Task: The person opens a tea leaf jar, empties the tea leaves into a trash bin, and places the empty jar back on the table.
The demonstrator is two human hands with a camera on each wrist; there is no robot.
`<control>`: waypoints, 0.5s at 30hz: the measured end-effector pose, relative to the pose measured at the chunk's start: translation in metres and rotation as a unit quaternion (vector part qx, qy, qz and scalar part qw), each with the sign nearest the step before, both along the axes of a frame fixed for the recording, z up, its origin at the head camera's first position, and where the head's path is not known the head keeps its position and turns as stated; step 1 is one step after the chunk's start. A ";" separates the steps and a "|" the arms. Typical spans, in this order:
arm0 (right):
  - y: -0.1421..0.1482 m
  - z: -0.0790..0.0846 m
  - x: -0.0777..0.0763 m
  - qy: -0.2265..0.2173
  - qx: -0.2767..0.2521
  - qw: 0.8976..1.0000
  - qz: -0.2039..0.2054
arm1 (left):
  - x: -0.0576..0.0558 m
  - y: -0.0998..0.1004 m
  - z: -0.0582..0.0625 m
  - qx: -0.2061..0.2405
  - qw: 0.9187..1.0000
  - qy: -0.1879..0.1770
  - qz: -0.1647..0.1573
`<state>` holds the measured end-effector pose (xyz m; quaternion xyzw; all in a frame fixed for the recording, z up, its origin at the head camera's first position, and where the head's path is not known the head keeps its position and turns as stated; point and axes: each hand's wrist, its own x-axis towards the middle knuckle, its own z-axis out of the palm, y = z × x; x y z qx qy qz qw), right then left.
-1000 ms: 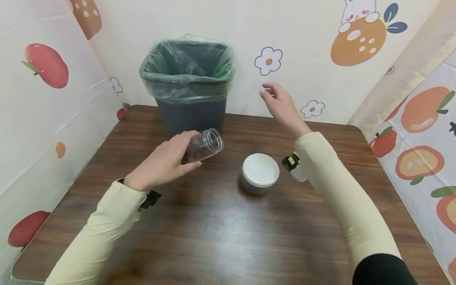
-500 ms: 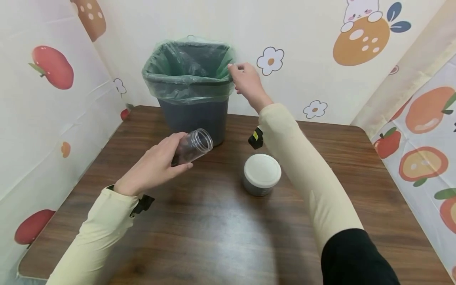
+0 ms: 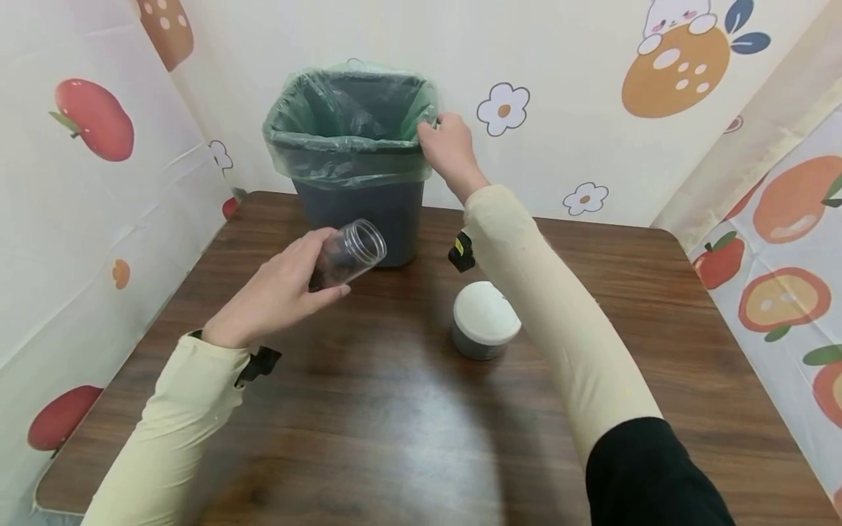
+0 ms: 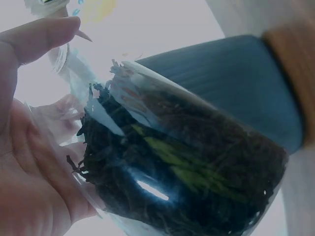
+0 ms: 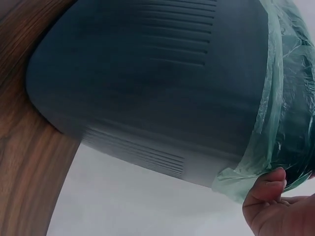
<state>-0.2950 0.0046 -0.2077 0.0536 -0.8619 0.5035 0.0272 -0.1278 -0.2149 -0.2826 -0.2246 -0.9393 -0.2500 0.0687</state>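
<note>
My left hand [image 3: 270, 285] holds a clear screw-neck jar [image 3: 349, 252] above the table, tilted with its uncapped mouth to the upper right. In the left wrist view, dark, dry, twisted strands like loose tea leaves [image 4: 182, 162] fill much of the jar. At the back of the table stands a dark grey trash bin [image 3: 362, 212], lined with a thin green plastic bag [image 3: 349, 172] folded over its rim. My right hand [image 3: 450, 150] grips the bin's right rim through the bag. The right wrist view shows the thumb [image 5: 273, 179] bent over the bag's edge.
A grey tub with a white lid [image 3: 485, 314] stands mid-table, partly overlapped by my right sleeve [image 3: 559, 314]. The brown wooden table [image 3: 395, 438] meets fruit-printed cloth walls [image 3: 559, 88] at the back and sides.
My right hand has moved left from mid-air to the bin's right rim and now grips it. The jar in my left hand has shifted slightly left.
</note>
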 end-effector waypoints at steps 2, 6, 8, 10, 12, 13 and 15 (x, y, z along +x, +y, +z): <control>0.000 0.001 0.000 -0.001 -0.005 1.000 -0.001 | -0.004 -0.002 0.010 -0.005 1.000 0.000 0.001; 0.002 0.001 -0.002 -0.006 -0.003 1.000 -0.005 | -0.015 -0.006 0.035 -0.025 1.000 -0.010 0.002; 0.003 0.002 -0.003 -0.010 -0.002 1.000 -0.006 | -0.021 -0.007 0.047 -0.034 0.999 -0.016 0.000; 0.003 0.001 -0.004 -0.014 -0.002 1.000 -0.005 | -0.027 -0.010 0.057 -0.041 0.999 -0.017 -0.006; 0.003 0.001 -0.004 -0.016 -0.003 1.000 -0.001 | -0.032 -0.014 0.067 -0.046 0.999 -0.014 -0.008; 0.002 0.001 -0.004 -0.016 -0.003 1.000 0.002 | -0.034 -0.016 0.071 -0.046 0.999 -0.015 -0.009; 0.000 0.001 -0.004 -0.015 -0.001 1.000 0.006 | -0.037 -0.019 0.080 -0.043 0.999 -0.013 -0.008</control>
